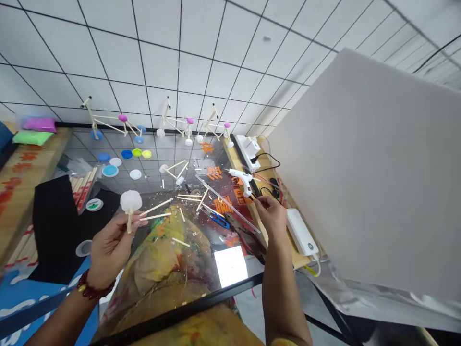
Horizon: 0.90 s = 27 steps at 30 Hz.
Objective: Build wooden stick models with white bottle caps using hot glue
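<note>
Stick frame (157, 206) pinched in left hand (112, 242), right hand (272, 215) beside glue gun (243, 178), grip unclear

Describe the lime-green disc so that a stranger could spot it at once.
Start at the tiled wall and come down to the far part of the glossy tabletop. Find three small colored discs side by side. The lime-green disc is the middle one, between a blue disc and a yellow disc.
</note>
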{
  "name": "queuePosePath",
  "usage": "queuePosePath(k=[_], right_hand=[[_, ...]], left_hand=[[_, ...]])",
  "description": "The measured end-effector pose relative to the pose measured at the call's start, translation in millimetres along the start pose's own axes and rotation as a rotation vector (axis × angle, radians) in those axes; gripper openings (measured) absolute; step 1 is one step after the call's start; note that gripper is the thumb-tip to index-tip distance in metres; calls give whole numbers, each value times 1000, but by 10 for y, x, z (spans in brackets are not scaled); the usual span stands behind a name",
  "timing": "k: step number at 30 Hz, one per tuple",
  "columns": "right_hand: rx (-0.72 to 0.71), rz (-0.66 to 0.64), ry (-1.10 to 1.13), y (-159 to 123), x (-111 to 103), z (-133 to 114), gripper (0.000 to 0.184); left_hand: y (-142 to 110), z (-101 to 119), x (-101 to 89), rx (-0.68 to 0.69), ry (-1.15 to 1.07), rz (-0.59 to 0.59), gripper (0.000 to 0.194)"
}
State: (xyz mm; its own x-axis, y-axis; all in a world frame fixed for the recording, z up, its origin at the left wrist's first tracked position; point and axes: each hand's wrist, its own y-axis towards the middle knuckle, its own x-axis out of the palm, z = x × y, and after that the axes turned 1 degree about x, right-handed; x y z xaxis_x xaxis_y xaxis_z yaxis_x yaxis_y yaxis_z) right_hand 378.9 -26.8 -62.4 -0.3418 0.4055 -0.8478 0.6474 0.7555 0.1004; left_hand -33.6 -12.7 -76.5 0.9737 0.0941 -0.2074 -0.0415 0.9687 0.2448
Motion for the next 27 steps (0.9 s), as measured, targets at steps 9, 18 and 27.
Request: queuePosePath(k=[9, 18, 27], right_hand=[[145, 81, -139, 147, -389, 610, 34], [-397, -499, 117, -618, -448, 112, 25], [-96, -152, -66, 268, -96, -172, 33]], left_hand=[[16, 252, 26, -135, 58, 165, 30], [56, 279, 42, -196, 36, 222, 30], [12, 191, 73, -77, -24, 170, 27]])
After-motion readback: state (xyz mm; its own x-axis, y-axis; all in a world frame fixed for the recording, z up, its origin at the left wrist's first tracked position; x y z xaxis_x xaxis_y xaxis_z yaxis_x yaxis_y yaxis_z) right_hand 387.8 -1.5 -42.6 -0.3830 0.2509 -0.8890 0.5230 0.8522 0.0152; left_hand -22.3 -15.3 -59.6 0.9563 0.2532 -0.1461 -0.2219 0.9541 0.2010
